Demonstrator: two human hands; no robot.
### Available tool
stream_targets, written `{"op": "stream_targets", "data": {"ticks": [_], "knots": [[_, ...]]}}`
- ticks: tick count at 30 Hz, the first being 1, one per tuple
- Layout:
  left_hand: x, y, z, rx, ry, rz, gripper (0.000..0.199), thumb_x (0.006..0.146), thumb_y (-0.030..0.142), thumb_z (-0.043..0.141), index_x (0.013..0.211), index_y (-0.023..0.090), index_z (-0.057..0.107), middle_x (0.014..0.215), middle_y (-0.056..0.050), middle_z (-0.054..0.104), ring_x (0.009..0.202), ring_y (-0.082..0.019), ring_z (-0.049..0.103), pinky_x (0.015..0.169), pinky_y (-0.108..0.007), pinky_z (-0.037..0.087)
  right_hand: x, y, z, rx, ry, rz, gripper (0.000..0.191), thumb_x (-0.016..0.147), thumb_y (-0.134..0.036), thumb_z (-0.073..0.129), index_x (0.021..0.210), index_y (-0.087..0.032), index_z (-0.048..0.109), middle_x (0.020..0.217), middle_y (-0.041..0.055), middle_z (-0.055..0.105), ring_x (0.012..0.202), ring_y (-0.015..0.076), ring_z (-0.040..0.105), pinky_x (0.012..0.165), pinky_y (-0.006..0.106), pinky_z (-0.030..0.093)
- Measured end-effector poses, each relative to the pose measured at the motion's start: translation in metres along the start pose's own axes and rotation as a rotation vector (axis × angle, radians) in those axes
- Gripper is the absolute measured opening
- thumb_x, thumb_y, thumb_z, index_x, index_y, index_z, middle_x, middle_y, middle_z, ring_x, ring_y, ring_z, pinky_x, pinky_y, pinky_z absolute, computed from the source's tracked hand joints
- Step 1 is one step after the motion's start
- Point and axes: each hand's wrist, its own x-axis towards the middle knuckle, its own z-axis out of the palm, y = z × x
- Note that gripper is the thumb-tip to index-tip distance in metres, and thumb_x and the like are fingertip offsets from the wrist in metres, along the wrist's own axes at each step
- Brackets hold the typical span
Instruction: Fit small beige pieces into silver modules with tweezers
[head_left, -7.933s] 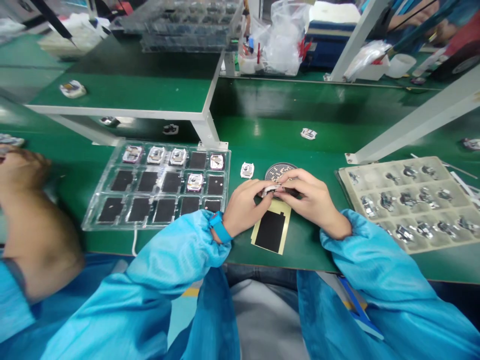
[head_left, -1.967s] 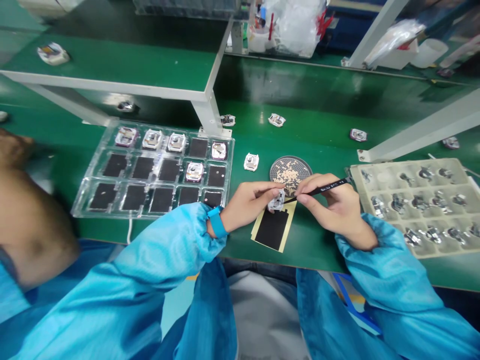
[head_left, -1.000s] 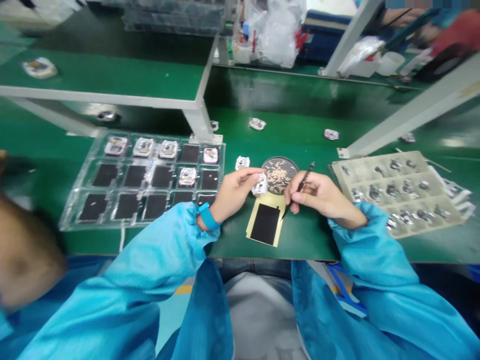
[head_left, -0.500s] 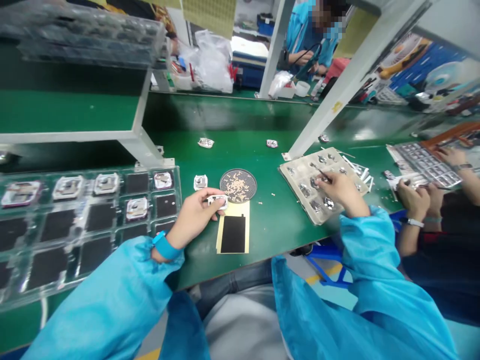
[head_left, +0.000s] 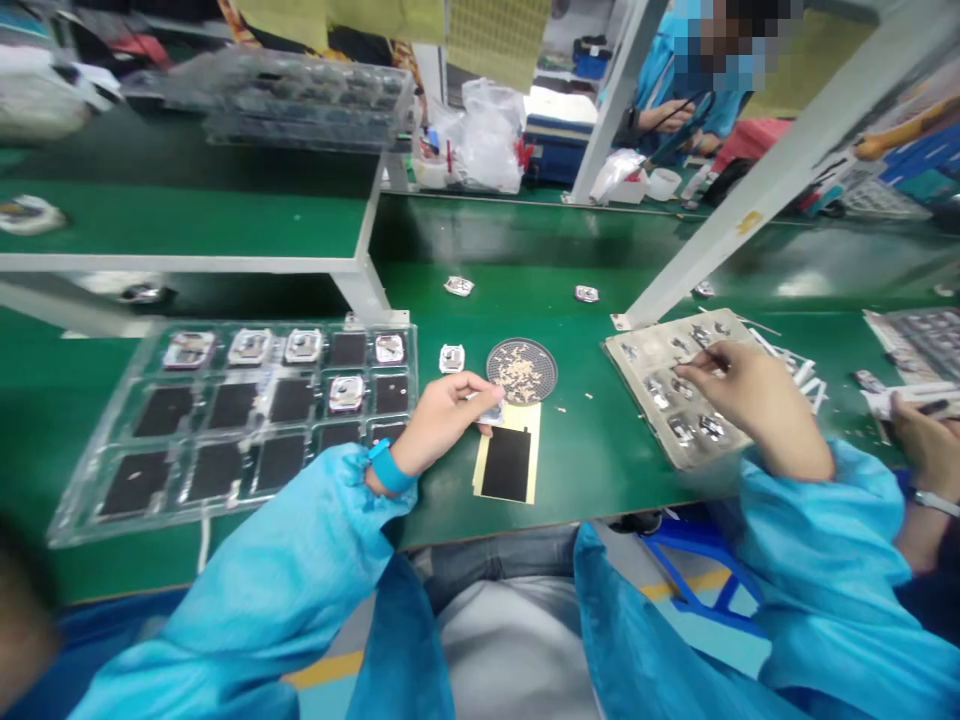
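My left hand [head_left: 454, 415] is closed on a small pale metal part [head_left: 493, 412], just below a round dark mesh dish [head_left: 551, 380] of tiny tan pieces. Below this hand lies a yellow sheet [head_left: 531, 470] with a black rectangle [head_left: 506, 465] on it. My right hand [head_left: 750, 395] is over a beige tray [head_left: 645, 405] of shiny metal parts, its fingers pinched; what they hold is too small or hidden to name. A similar white part [head_left: 451, 358] lies left of the dish.
At the left, a clear plastic tray [head_left: 142, 365] has black pads and several white parts. A slanted white post [head_left: 697, 215] rises behind the beige tray. White strips [head_left: 806, 375] lie to its right. Another person's hand [head_left: 930, 440] is at the far right.
The view has shifted, so the table things appear farther right, except the yellow sheet's slight tilt. My right hand is turned more over the tray, and the dark tool seen in it before is hidden.
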Motion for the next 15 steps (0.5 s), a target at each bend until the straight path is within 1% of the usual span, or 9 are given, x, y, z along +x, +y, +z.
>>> {"op": "stream_targets", "data": {"ticks": [1,2,3,4,5,8,9,11,15], "knots": [[0.000,0.000,0.000,-0.017,-0.005,-0.004,0.035,0.084,0.050,0.077,0.086,0.015,0.072,0.068,-0.003,0.070,0.055,-0.013,0.065,0.047,-0.022,0.043,-0.005,-0.018,0.001,0.080,0.038,-0.077,0.023,0.080,-0.039,0.082,0.073,-0.025,0.066,0.062,0.0043,0.063,0.055,0.0203,0.051,0.056,0.035,0.033],[0.000,0.000,0.000,-0.036,-0.011,-0.007,0.036,0.087,0.051,0.072,0.090,0.015,0.074,0.068,-0.003,0.070,0.055,-0.013,0.065,0.047,-0.022,0.041,-0.009,-0.039,0.003,0.179,0.039,-0.140,0.022,0.082,-0.043,0.080,0.076,-0.025,0.067,0.062,0.0025,0.064,0.054,0.0193,0.051,0.055,0.035,0.035],[0.000,0.000,-0.001,-0.058,-0.015,-0.009,0.038,0.090,0.052,0.068,0.094,0.015,0.075,0.069,-0.004,0.070,0.056,-0.013,0.066,0.047,-0.022,0.040,-0.013,-0.060,0.006,0.298,0.001,-0.198,0.021,0.083,-0.044,0.079,0.081,-0.025,0.070,0.069,0.0022,0.069,0.057,0.0190,0.055,0.057,0.034,0.039],[0.000,0.000,-0.001,-0.082,-0.017,-0.007,0.039,0.092,0.052,0.065,0.098,0.015,0.076,0.071,-0.005,0.071,0.058,-0.014,0.067,0.047,-0.022,0.039,-0.017,-0.081,0.010,0.418,-0.075,-0.245,0.021,0.085,-0.045,0.077,0.087,-0.025,0.073,0.080,0.0031,0.074,0.065,0.0200,0.061,0.060,0.034,0.044],[0.000,-0.001,-0.002,-0.105,-0.015,-0.002,0.040,0.093,0.051,0.063,0.102,0.015,0.076,0.075,-0.006,0.072,0.060,-0.015,0.068,0.048,-0.023,0.040,-0.018,-0.101,0.015,0.530,-0.159,-0.282,0.023,0.086,-0.046,0.077,0.090,-0.024,0.076,0.085,0.0032,0.076,0.070,0.0208,0.065,0.064,0.034,0.047],[0.001,-0.002,-0.003,-0.157,0.016,0.029,0.040,0.092,0.049,0.064,0.108,0.014,0.076,0.081,-0.007,0.074,0.064,-0.016,0.070,0.051,-0.024,0.043,-0.017,-0.147,0.034,0.766,-0.511,-0.352,0.028,0.086,-0.050,0.076,0.091,-0.022,0.079,0.088,0.0030,0.079,0.078,0.0219,0.070,0.070,0.034,0.054],[0.002,-0.003,-0.004,-0.171,0.028,0.045,0.039,0.092,0.048,0.064,0.108,0.014,0.076,0.082,-0.007,0.075,0.065,-0.017,0.071,0.052,-0.024,0.044,-0.016,-0.157,0.041,0.820,-0.597,-0.358,0.030,0.086,-0.050,0.076,0.089,-0.021,0.080,0.088,0.0032,0.080,0.080,0.0218,0.071,0.072,0.034,0.054],[0.003,-0.005,-0.005,-0.206,0.054,0.082,0.038,0.092,0.046,0.065,0.111,0.015,0.077,0.086,-0.007,0.076,0.069,-0.018,0.072,0.056,-0.026,0.047,-0.013,-0.169,0.054,0.893,-0.689,-0.353,0.032,0.086,-0.051,0.075,0.083,-0.019,0.079,0.084,0.0035,0.080,0.079,0.0206,0.072,0.074,0.033,0.054],[0.003,-0.007,-0.006,-0.222,0.095,0.125,0.039,0.092,0.044,0.066,0.116,0.015,0.077,0.103,-0.010,0.078,0.081,-0.019,0.071,0.067,-0.028,0.053,-0.015,-0.172,0.079,0.944,-0.694,-0.310,0.036,0.088,-0.051,0.074,0.074,-0.018,0.076,0.073,0.0025,0.076,0.072,0.0165,0.068,0.072,0.029,0.051]]}}
